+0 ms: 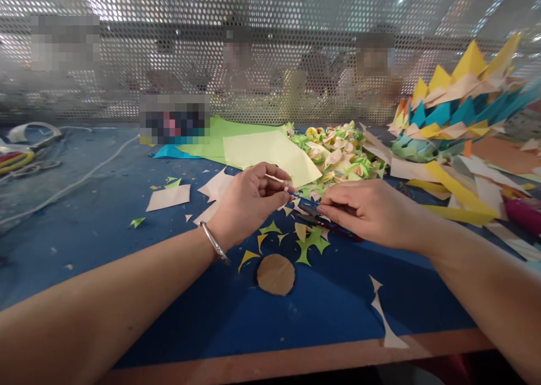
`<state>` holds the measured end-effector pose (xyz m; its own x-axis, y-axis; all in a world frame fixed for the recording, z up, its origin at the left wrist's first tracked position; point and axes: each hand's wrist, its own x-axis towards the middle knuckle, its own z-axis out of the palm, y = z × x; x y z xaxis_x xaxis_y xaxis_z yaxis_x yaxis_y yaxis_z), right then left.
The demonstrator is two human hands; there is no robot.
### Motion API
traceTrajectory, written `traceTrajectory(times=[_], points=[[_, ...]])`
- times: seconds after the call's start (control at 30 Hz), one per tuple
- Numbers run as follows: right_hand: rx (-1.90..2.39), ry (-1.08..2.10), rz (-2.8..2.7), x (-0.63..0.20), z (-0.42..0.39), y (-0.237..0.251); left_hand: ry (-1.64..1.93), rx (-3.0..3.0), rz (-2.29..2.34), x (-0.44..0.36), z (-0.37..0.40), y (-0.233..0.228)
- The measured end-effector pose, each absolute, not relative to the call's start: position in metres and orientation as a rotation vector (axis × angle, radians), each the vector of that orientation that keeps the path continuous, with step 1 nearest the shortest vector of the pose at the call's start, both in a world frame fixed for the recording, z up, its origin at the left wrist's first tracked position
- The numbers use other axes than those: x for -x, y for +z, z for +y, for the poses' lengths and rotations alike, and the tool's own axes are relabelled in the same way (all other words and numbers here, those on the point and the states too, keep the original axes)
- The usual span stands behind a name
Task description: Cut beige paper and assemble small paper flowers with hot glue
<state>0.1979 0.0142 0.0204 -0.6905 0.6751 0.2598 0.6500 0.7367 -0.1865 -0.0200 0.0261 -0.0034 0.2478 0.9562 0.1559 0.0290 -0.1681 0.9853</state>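
My left hand (249, 202), with a silver bangle at the wrist, pinches a small pale paper strip at its fingertips. My right hand (366, 210) holds a thin blue stick (303, 197) that points at the left fingertips. Both hands hover above the blue table cover (101, 221). Below them lie green and yellow paper offcuts (310, 241) and a round brown cardboard disc (275, 274).
Yellow and green paper sheets (270, 151) lie behind the hands, beside a heap of small folded paper flowers (338, 148). A spiky folded paper piece (456, 109) stands at the right. Scissors and a cable lie far left. A perforated metal screen (270, 52) closes the back; people sit beyond it.
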Motion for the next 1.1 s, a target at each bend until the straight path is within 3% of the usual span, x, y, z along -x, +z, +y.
traceTrajectory(times=[0.27,1.1], points=[[1.102,0.144,-2.578,-0.1939,0.0119,0.0206,1.094,-1.175,1.029,0.0195,0.0287,-0.0032],[1.184,0.183,-2.564,-0.1910,0.0080,0.0208,1.150,-1.865,1.277,0.0262,0.0327,-0.0038]])
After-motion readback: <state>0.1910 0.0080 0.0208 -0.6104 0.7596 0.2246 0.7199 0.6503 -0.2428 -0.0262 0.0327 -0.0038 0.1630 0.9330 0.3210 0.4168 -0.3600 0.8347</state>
